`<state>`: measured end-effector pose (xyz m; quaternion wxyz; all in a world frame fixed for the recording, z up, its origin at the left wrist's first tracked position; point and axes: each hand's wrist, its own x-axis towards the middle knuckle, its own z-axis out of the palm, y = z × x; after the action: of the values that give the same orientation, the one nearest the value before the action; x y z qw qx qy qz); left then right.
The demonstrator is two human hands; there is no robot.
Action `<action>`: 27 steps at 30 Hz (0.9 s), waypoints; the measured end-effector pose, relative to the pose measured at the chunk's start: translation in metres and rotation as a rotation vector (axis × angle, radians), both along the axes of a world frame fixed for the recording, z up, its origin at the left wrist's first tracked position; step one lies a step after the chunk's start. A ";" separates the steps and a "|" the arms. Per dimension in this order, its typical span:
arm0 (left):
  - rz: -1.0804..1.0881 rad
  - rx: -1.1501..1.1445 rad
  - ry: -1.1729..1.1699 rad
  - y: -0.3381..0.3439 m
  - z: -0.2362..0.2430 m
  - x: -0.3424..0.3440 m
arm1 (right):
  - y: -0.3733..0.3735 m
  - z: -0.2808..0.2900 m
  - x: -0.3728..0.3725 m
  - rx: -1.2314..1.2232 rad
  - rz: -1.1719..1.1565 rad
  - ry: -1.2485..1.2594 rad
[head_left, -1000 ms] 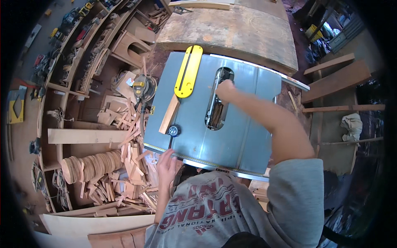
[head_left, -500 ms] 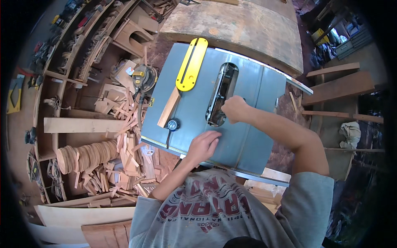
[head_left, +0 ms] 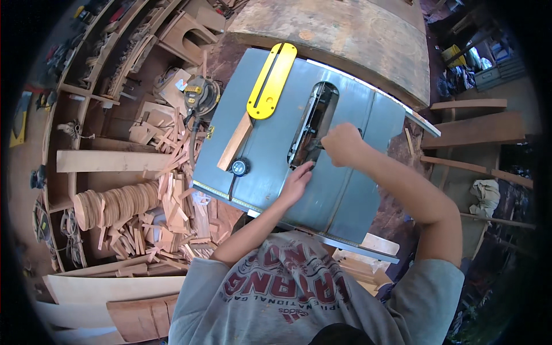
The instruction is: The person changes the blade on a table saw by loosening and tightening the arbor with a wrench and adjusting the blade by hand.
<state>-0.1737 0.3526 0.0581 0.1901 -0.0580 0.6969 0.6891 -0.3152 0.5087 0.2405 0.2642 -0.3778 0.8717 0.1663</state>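
Note:
A grey table saw (head_left: 227, 146) stands in front of me, its long throat opening (head_left: 296, 135) uncovered and dark metal parts showing inside. My right hand (head_left: 343, 145) is clenched just right of the opening, around what looks like a dark wrench (head_left: 315, 145); its ends stick out on both sides of the fist. Fingers stretched forward, my left hand (head_left: 296, 183) reaches the near end of the opening, and its fingertips are partly hidden there. Left of the opening, a yellow slotted throat plate (head_left: 264, 106) lies with one end over a wood strip (head_left: 235, 144). Beside the strip sits a round dark gauge (head_left: 240, 167).
A worn wooden table (head_left: 339, 37) adjoins the saw's far side. Left of the saw are a yellow-and-black power tool (head_left: 201, 95), a heap of wood offcuts (head_left: 175, 215) and a row of round wooden discs (head_left: 118, 204). Boards (head_left: 474, 131) lean at the right.
My left hand has moved forward to the near end of the opening. My right fist has shifted right and slightly forward, revealing the dark tool in it.

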 end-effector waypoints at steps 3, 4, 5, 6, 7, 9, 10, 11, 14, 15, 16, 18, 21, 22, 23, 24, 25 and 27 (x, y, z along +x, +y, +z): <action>0.132 0.111 -0.179 0.023 0.006 -0.016 | 0.011 0.012 0.011 -0.023 -0.014 0.044; 0.128 0.131 -0.198 0.025 0.001 -0.018 | 0.018 0.023 0.015 -0.019 -0.016 0.042; 0.127 0.150 -0.218 0.026 -0.003 -0.019 | 0.027 0.040 0.020 -0.058 -0.118 0.044; 0.122 0.152 -0.220 0.027 -0.004 -0.021 | 0.038 0.057 0.024 -0.096 -0.226 0.047; 0.104 0.142 -0.232 0.026 -0.005 -0.023 | 0.052 0.071 0.029 -0.071 -0.320 0.060; 0.100 0.127 -0.243 0.023 -0.006 -0.029 | 0.084 0.106 0.043 -0.114 -0.476 0.129; 0.100 0.046 -0.220 0.024 -0.006 -0.033 | 0.101 0.122 0.053 -0.182 -0.543 0.186; 0.103 -0.037 -0.194 0.025 -0.007 -0.040 | 0.118 0.129 0.060 -0.214 -0.630 0.185; 0.070 -0.315 -0.064 0.045 -0.049 -0.069 | 0.169 0.105 0.090 -0.418 -0.909 0.209; 0.079 -0.319 -0.062 0.044 -0.059 -0.079 | 0.179 0.072 0.101 -0.614 -1.094 0.211; 0.071 -0.357 -0.109 0.048 -0.067 -0.092 | 0.181 0.031 0.113 -0.781 -1.163 0.272; 0.062 -0.421 -0.252 0.053 -0.106 -0.117 | 0.172 -0.072 0.135 -1.016 -1.154 0.530; 0.120 -0.204 -0.473 0.081 -0.148 -0.126 | 0.146 -0.175 0.187 -0.841 -1.315 0.773; 0.163 -0.166 -0.441 0.066 -0.163 -0.134 | 0.130 -0.183 0.186 -0.871 -1.291 0.771; 0.191 -0.122 -0.413 0.059 -0.179 -0.140 | 0.119 -0.188 0.186 -0.854 -1.262 0.839; 0.149 -0.078 -0.547 0.071 -0.179 -0.134 | 0.120 -0.196 0.194 -0.791 -1.278 0.911; 0.104 -0.038 -0.686 0.084 -0.181 -0.131 | 0.123 -0.204 0.201 -0.764 -1.310 0.921; 0.239 0.043 -0.575 0.038 -0.236 -0.160 | 0.102 -0.192 0.176 -0.876 -1.248 0.965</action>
<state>-0.3337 0.3906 -0.1776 0.2982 -0.3279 0.5882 0.6764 -0.1396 0.6108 0.0483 -0.2557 0.2080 0.9196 -0.2138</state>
